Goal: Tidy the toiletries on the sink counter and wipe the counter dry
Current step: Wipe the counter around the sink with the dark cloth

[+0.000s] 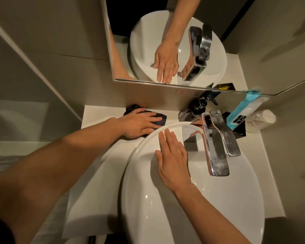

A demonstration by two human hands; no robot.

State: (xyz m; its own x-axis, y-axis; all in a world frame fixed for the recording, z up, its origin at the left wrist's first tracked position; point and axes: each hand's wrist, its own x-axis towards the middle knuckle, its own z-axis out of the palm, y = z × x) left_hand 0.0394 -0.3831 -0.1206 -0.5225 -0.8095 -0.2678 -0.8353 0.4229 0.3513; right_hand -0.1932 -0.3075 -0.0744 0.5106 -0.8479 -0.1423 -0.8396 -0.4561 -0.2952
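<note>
My left hand [139, 123] presses flat on a dark cloth [161, 118] that lies on the white counter [99, 117] at the back left, close to the wall. My right hand [173, 159] rests open, palm down, on the far inner rim of the white basin [218, 208]. At the back right corner stand a dark pump bottle [197, 108], a light blue and white tube [243, 110], a clear bottle with a white cap [261, 120] and a flat black packet [239, 131].
A chrome faucet [217, 147] reaches over the basin from the back. A mirror [148, 41] above the counter reflects the basin, the faucet and a hand. Beige walls close in on the left and right. The counter's left strip beside the basin is narrow.
</note>
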